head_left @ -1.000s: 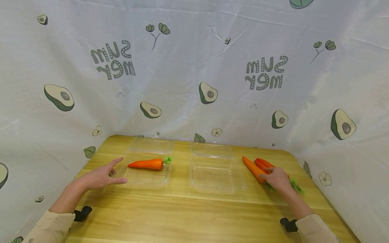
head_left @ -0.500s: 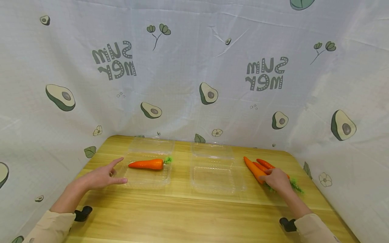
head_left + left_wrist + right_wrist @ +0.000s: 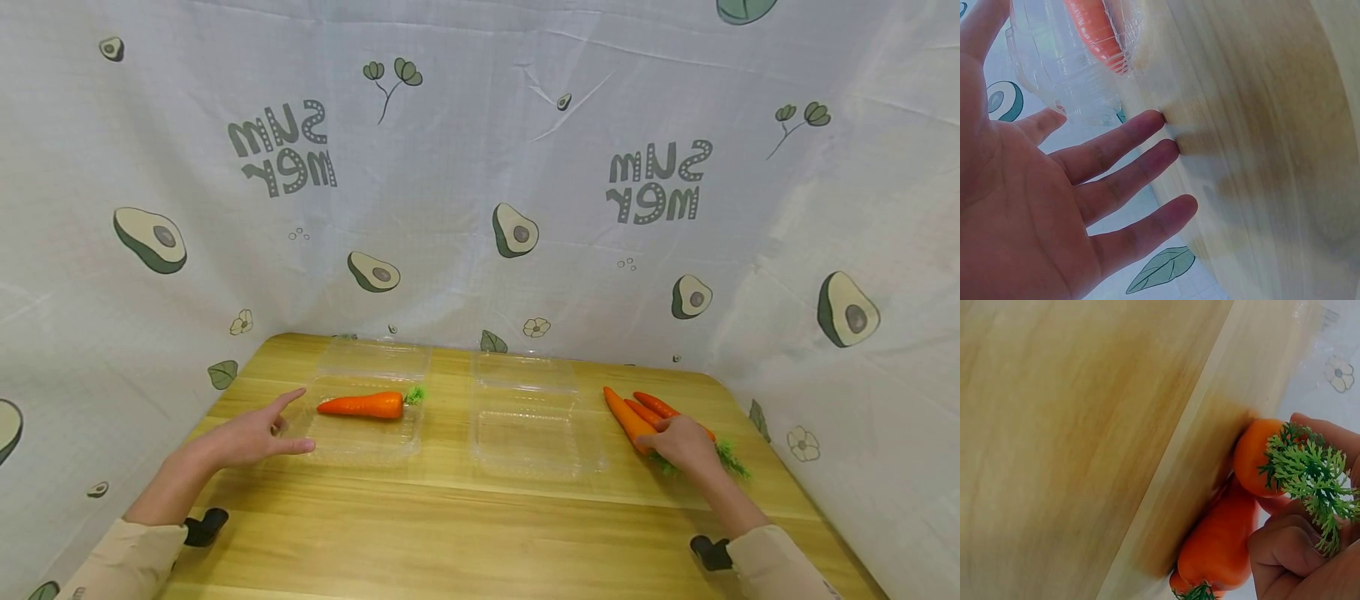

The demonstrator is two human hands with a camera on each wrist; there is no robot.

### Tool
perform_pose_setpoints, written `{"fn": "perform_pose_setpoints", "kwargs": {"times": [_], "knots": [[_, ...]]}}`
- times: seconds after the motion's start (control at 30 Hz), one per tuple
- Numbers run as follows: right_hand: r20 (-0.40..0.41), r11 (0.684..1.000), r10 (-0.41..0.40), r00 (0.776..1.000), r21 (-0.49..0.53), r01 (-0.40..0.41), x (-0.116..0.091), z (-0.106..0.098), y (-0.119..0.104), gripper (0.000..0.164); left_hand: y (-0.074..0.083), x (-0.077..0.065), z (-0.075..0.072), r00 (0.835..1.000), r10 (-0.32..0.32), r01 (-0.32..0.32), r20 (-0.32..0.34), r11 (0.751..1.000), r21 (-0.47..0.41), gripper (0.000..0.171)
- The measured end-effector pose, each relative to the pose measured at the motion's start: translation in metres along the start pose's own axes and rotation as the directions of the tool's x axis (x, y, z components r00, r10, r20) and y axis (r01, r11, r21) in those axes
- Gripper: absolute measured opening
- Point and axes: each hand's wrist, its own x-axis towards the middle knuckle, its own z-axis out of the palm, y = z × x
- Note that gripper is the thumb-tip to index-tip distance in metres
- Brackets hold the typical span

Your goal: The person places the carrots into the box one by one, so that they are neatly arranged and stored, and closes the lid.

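Note:
My left hand [image 3: 247,435] is spread with thumb and forefinger apart at the left side of a clear plastic clamshell box [image 3: 360,448]. In the left wrist view, its other fingertips [image 3: 1166,150] reach down to the tabletop. A carrot [image 3: 367,406] with a green tuft lies inside that box, its tip towards this hand. At the right, my right hand [image 3: 682,442] grips the leafy end of an orange carrot [image 3: 624,417], the leaves [image 3: 1313,478] hanging over the curled fingers in the right wrist view. Two redder carrots [image 3: 1219,540] lie right beside it, partly hidden by the hand.
A second clear clamshell box [image 3: 528,442] stands mid-table with its lid [image 3: 525,371] folded back and nothing in it. The wooden table [image 3: 450,542] ends at a printed cloth [image 3: 450,167] hanging behind and at both sides.
The orange carrot at my right hand has shifted slightly right, and the middle redder carrot has moved apart from the one behind it. My left hand has stayed in place.

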Motion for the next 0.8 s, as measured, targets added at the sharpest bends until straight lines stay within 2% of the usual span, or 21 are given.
{"fn": "perform_pose_setpoints", "kwargs": {"times": [0.13,0.33,0.8], "knots": [[0.006,1.0,-0.001,1.0,-0.014,0.001,-0.0003,-0.0014,0.0001,0.055,-0.0003,0.0,-0.0002,1.0,-0.002,0.002,0.0,1.0,0.006,0.103],[0.009,1.0,0.006,1.0,-0.006,-0.006,-0.0021,0.0009,0.0006,0.037,-0.0001,-0.0008,-0.0009,1.0,-0.006,0.006,0.0,1.0,0.028,0.103],[-0.011,1.0,-0.027,1.0,-0.012,0.026,0.0002,0.0061,0.0045,0.044,0.0006,-0.0007,0.0003,1.0,-0.001,0.001,-0.002,1.0,0.014,0.103]]}}
